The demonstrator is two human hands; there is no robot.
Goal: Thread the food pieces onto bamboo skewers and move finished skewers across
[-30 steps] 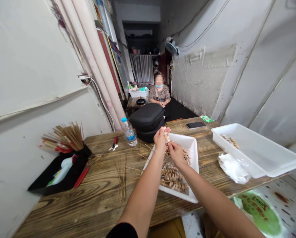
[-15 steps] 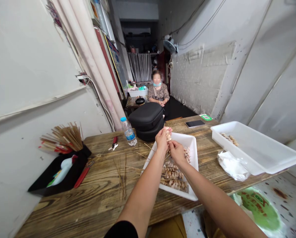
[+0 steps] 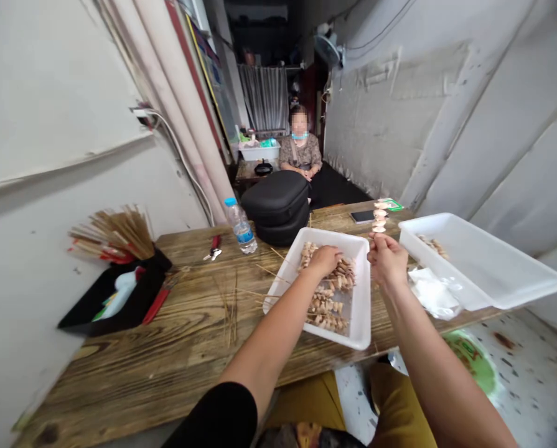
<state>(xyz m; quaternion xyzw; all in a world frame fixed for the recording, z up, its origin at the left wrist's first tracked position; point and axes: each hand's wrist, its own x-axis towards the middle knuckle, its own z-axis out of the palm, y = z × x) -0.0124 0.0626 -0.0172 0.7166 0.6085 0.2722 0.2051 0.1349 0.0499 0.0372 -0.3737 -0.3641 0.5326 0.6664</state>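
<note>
My right hand [image 3: 388, 258] is closed around the lower end of a skewer of pale meat pieces [image 3: 379, 218]. It holds the skewer upright above the table, just right of a white tray [image 3: 365, 311]. Several meat skewers [image 3: 327, 305] lie in that tray, some with bare sticks poking out over its left rim. Over the tray's upper part, my left hand [image 3: 323, 261] reaches down to the meat pieces. Its fingertips are partly hidden, so its grip on anything is unclear.
A second white tray [image 3: 502, 274] with a few pieces stands right, beside a plastic bag [image 3: 432, 295]. Loose sticks [image 3: 231, 308], a water bottle [image 3: 241, 227], black case [image 3: 278, 208], keys [image 3: 213, 249] and black box of sticks [image 3: 114, 298] lie left. A person [image 3: 300, 149] sits beyond.
My hands have parted. The right one has carried the skewer right, out past the tray's edge, while the left has lowered into the tray. The view has tipped down a little.
</note>
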